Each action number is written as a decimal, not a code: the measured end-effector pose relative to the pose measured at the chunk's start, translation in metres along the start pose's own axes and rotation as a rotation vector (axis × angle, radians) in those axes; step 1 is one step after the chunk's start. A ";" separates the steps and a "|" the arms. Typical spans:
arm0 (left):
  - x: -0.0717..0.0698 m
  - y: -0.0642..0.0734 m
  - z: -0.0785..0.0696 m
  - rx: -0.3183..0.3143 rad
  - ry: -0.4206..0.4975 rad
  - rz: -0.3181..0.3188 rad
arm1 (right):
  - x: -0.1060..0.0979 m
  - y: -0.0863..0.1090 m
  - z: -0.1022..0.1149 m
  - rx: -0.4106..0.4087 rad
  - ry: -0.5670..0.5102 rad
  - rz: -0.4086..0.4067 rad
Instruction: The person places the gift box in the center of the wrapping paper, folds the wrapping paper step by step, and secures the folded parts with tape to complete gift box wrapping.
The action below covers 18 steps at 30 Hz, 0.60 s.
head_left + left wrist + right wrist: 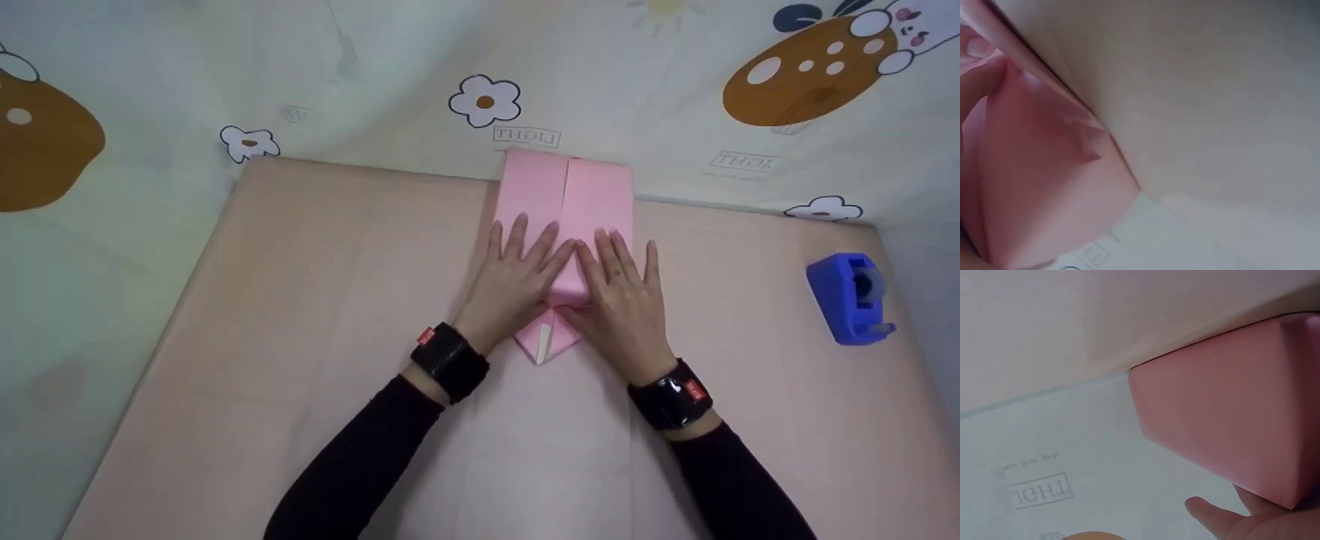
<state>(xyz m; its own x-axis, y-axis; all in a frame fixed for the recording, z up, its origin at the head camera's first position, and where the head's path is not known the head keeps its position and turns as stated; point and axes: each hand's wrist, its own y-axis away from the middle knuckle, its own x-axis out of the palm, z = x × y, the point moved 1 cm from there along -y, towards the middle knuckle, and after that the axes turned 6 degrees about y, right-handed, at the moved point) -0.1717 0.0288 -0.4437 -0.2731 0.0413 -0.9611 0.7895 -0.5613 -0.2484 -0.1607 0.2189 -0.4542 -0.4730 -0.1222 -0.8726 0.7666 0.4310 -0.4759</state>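
Note:
A long pink paper packet (pixel 600 187) lies on the table, a lengthwise seam down its upper face. Its near end is folded to a point that bears a white strip (pixel 544 343). My left hand (pixel 506 289) rests on its left part with fingers spread. On the right part my right hand (pixel 630 315) lies, fingers extended. Both thumbs come close together at the near fold. The pink paper (pixel 1044 169) looks creased in the left wrist view. In the right wrist view, a smooth side of the packet (pixel 1213 405) shows beside the fingers.
A blue tape dispenser (pixel 847 300) stands at the table's right edge. A printed cloth (pixel 375 90) with flowers and carrots hangs behind the table. The packet's far end reaches the back edge of the pale pink tabletop (pixel 337 247).

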 end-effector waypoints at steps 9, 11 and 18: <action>0.002 -0.002 -0.011 -0.054 -0.103 -0.059 | -0.001 -0.001 -0.003 0.022 -0.024 0.023; 0.003 -0.003 -0.014 -0.064 -0.124 -0.074 | -0.002 -0.002 -0.006 0.023 -0.018 0.033; -0.003 -0.007 -0.025 -0.118 -0.133 0.006 | -0.003 -0.004 -0.012 0.009 -0.013 0.064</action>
<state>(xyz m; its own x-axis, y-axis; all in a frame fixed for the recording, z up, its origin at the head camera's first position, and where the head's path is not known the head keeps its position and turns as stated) -0.1628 0.0531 -0.4423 -0.3325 -0.0754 -0.9401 0.8482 -0.4596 -0.2631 -0.1671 0.2284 -0.4483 -0.4170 -0.1060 -0.9027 0.7990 0.4306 -0.4196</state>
